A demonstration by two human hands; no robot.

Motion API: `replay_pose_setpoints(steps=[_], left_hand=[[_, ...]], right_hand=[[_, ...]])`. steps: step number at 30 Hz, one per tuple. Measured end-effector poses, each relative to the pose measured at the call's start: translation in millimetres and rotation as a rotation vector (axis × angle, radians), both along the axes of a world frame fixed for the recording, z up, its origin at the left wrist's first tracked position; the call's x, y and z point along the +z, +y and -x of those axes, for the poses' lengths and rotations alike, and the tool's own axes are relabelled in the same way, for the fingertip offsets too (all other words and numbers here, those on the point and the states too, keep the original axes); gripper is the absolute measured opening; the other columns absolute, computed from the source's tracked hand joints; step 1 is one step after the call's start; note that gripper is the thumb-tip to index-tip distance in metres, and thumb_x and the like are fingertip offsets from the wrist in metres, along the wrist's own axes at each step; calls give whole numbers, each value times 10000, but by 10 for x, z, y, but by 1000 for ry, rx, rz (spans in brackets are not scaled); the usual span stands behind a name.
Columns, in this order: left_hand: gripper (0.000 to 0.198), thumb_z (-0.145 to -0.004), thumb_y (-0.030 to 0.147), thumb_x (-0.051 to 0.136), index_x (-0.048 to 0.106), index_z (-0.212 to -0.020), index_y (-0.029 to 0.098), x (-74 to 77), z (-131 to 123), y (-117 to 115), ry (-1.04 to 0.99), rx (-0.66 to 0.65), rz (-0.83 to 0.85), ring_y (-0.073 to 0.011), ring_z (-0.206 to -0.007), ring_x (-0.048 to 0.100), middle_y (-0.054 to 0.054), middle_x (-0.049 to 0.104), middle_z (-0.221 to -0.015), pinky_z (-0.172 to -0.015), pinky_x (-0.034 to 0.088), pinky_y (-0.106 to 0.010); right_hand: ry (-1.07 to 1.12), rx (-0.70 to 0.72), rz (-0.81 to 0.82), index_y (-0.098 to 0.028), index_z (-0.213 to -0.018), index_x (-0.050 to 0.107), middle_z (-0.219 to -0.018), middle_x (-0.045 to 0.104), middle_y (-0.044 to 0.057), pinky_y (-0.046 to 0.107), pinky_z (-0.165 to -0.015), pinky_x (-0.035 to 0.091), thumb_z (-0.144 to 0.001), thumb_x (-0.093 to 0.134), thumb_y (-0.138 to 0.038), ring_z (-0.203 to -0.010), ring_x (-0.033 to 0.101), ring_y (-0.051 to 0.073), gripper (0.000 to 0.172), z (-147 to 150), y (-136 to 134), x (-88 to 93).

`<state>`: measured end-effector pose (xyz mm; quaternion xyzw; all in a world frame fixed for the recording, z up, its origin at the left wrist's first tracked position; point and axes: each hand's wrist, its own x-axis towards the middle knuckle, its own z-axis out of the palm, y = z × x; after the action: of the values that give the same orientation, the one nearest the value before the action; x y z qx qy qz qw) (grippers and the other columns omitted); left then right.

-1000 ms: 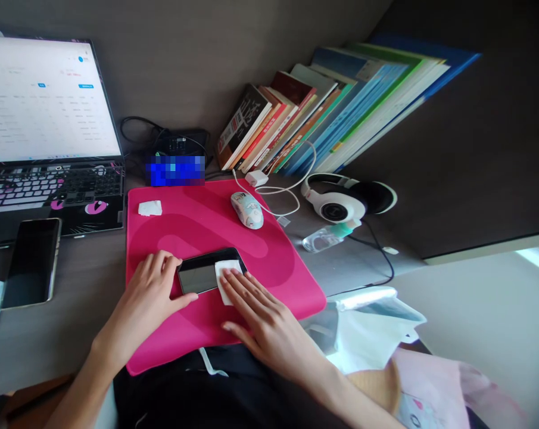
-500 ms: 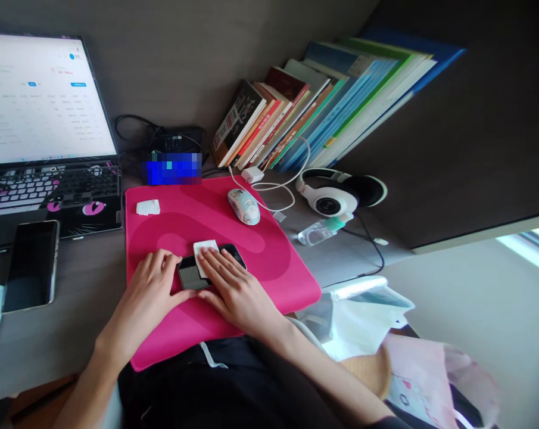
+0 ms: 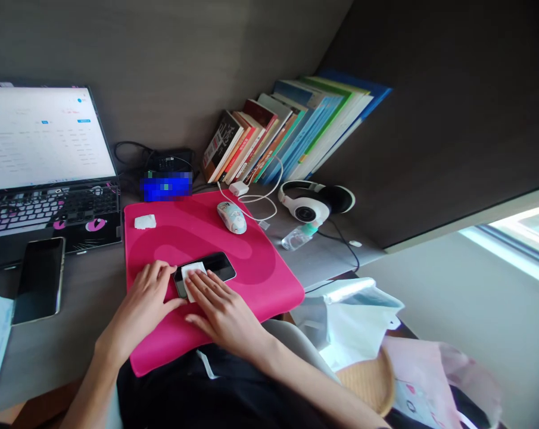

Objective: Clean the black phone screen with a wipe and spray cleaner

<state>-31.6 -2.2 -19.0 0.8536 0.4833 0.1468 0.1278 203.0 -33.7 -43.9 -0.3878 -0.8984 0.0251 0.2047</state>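
Note:
A dark-screened smartphone [image 3: 223, 266] lies at a slant on the pink desk mat [image 3: 255, 280]. My left hand [image 3: 146, 298] steadies its left end, with fingertips at the upper corner and the thumb along the near edge. Under the fingers of my right hand [image 3: 220, 307], a small folded white wipe [image 3: 193, 269] is pressed flat on the left part of the screen. My right thumb is spread away from the fingers, near the phone's lower edge. Another small white folded piece [image 3: 145, 221] rests at the mat's upper left.
A patterned mouse [image 3: 231, 217] sits on the mat, with a charger [image 3: 239, 189] behind. Headphones [image 3: 316, 202] and a clear spray bottle [image 3: 298, 236] are right of it. A laptop [image 3: 50, 214] and second phone [image 3: 39, 280] stand left. Books [image 3: 273, 137] lean at the back.
My right hand has slid left along the phone's screen together with the wipe, uncovering more of the right end. The left hand stays at the phone's left end. The camera view has shifted.

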Motion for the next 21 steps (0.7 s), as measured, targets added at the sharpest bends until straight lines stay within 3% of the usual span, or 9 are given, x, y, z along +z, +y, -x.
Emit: replay_pose_setpoints(steps=[7, 12, 17, 21], left_hand=[[448, -970, 244, 715, 515, -1370, 241, -6, 5, 26, 4, 83, 33, -308, -1268, 601, -95, 594, -1314, -1104, 502, -496], [412, -946, 271, 734, 533, -1303, 220, 10, 4, 22, 21, 133, 46, -332, -1271, 591, -113, 586, -1312, -1115, 491, -527], [425, -920, 225, 748, 533, -1287, 207, 42, 8, 14, 20, 110, 54, -318, -1257, 591, -112, 599, -1313, -1121, 486, -506], [351, -939, 216, 705, 544, -1250, 219, 40, 11, 21, 20, 105, 52, -303, -1250, 600, -101, 608, -1289, -1116, 487, -498]], right_hand=[[47, 20, -33, -25, -1594, 485, -1642, 511, 221, 521, -1326, 383, -1089, 584, -461, -1570, 454, 323, 675, 225, 244, -46], [35, 61, -49, -94, -1669, 387, -1653, 502, 197, 539, -1317, 395, -1076, 597, -508, -1575, 446, 323, 753, 155, 79, -32], [1, 83, -69, -88, -1645, 429, -1656, 504, 184, 518, -1308, 416, -1077, 580, -537, -1567, 458, 325, 740, 47, -91, 0], [6, 74, -81, -73, -1605, 486, -1638, 530, 183, 521, -1310, 412, -1088, 570, -508, -1544, 495, 325, 681, 102, -9, -33]])
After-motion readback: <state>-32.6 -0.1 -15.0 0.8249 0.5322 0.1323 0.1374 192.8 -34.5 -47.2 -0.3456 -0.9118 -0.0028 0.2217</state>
